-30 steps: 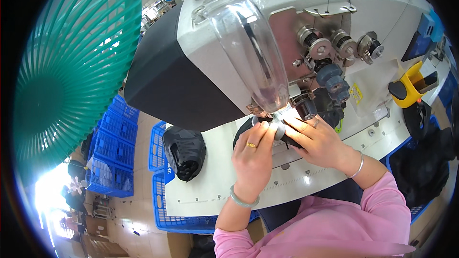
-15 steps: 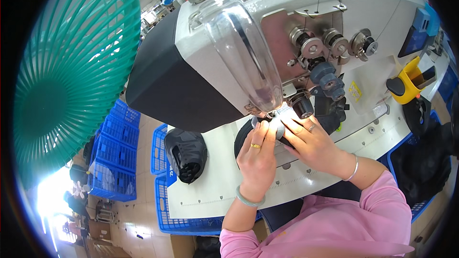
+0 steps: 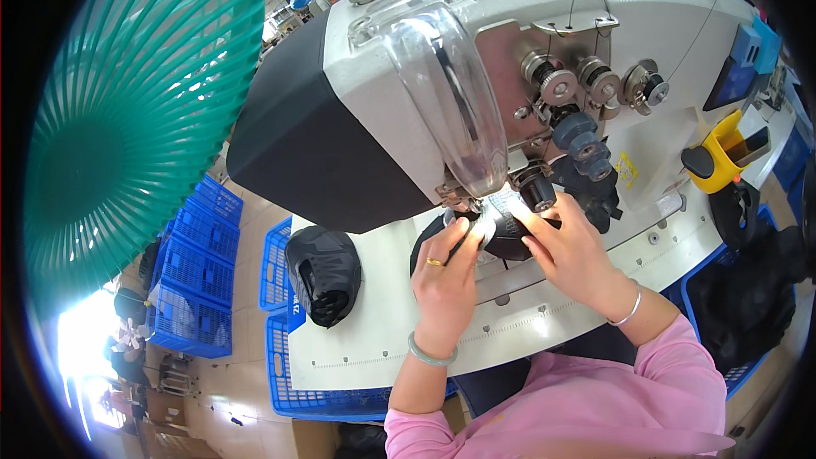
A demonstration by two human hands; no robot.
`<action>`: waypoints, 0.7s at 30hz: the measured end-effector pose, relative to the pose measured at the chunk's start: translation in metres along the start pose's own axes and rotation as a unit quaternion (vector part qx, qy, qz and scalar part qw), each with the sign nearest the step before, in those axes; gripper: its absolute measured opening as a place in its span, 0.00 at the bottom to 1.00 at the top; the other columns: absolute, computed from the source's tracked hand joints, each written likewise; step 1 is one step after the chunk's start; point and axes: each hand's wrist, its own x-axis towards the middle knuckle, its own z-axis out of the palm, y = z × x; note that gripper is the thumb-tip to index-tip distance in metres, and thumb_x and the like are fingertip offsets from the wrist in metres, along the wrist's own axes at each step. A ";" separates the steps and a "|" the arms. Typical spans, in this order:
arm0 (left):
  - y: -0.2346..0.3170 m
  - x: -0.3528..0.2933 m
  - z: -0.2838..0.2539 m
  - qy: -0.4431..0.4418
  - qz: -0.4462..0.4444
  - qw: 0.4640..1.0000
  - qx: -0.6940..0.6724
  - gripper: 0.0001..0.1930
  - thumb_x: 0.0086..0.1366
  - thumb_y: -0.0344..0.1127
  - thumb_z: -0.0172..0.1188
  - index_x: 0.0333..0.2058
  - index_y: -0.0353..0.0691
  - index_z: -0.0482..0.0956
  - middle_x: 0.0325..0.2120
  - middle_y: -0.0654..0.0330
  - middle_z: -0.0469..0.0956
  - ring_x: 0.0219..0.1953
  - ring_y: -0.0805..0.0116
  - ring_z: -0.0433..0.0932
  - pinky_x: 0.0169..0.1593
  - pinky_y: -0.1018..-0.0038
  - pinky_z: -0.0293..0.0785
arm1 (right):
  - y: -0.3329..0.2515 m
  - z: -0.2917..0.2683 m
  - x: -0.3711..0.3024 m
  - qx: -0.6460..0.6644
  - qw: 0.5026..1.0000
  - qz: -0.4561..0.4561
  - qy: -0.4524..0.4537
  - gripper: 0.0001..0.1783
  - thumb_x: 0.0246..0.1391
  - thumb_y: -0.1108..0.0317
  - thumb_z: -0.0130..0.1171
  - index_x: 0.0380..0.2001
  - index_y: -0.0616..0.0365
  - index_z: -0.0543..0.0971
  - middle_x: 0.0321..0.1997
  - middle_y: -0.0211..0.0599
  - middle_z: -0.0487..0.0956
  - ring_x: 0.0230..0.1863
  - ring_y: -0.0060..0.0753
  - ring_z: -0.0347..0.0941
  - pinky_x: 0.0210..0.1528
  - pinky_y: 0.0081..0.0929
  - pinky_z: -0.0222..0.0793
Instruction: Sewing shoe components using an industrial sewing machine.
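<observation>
My left fingers (image 3: 442,243) pinched grey edge (image 3: 486,228) of black upper (image 3: 510,242) under machine (image 3: 382,119); right fingers (image 3: 539,228) rested on it, gripping or not I couldn't tell. Work there looked underway, unfinished. Shoe (image 3: 323,272) sat untouched on counter (image 3: 382,323) at left.

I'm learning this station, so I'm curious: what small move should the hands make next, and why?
I'd probably ease the right hand slightly back from the sewing machine: it reaches close to the lit area just below the clear guard, while the left hand touches the grey fabric and could perhaps steady it.
</observation>
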 end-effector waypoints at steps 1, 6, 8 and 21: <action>-0.001 0.001 0.000 0.000 -0.001 1.000 -0.001 0.16 0.47 0.19 0.63 0.38 0.36 0.82 0.41 0.56 0.78 0.38 0.59 0.79 0.42 0.69 0.78 | 0.000 0.000 0.001 0.007 1.000 -0.009 0.004 0.25 0.48 0.71 0.63 0.52 0.53 0.76 0.35 0.43 0.70 0.36 0.43 0.70 0.38 0.36 0.70; 0.000 0.003 0.003 0.042 -0.069 0.995 -0.064 0.13 0.48 0.20 0.66 0.35 0.38 0.84 0.35 0.58 0.82 0.32 0.61 0.79 0.37 0.73 0.76 | -0.003 -0.003 0.003 -0.027 0.995 -0.021 -0.096 0.26 0.52 0.67 0.62 0.57 0.52 0.74 0.25 0.36 0.67 0.23 0.37 0.68 0.27 0.32 0.68; 0.000 0.003 0.002 0.044 -0.025 0.998 -0.024 0.14 0.49 0.20 0.66 0.36 0.38 0.84 0.35 0.57 0.81 0.32 0.61 0.79 0.36 0.74 0.76 | -0.005 -0.004 0.003 -0.023 0.993 -0.010 -0.111 0.26 0.53 0.66 0.61 0.57 0.53 0.74 0.26 0.37 0.66 0.22 0.38 0.67 0.26 0.33 0.68; -0.014 0.007 -0.003 0.017 0.043 0.999 -0.025 0.15 0.46 0.19 0.65 0.35 0.37 0.84 0.37 0.58 0.81 0.35 0.59 0.81 0.38 0.71 0.78 | -0.015 0.004 -0.001 -0.012 0.991 0.031 -0.131 0.25 0.58 0.63 0.56 0.58 0.55 0.71 0.30 0.44 0.68 0.23 0.46 0.72 0.26 0.37 0.72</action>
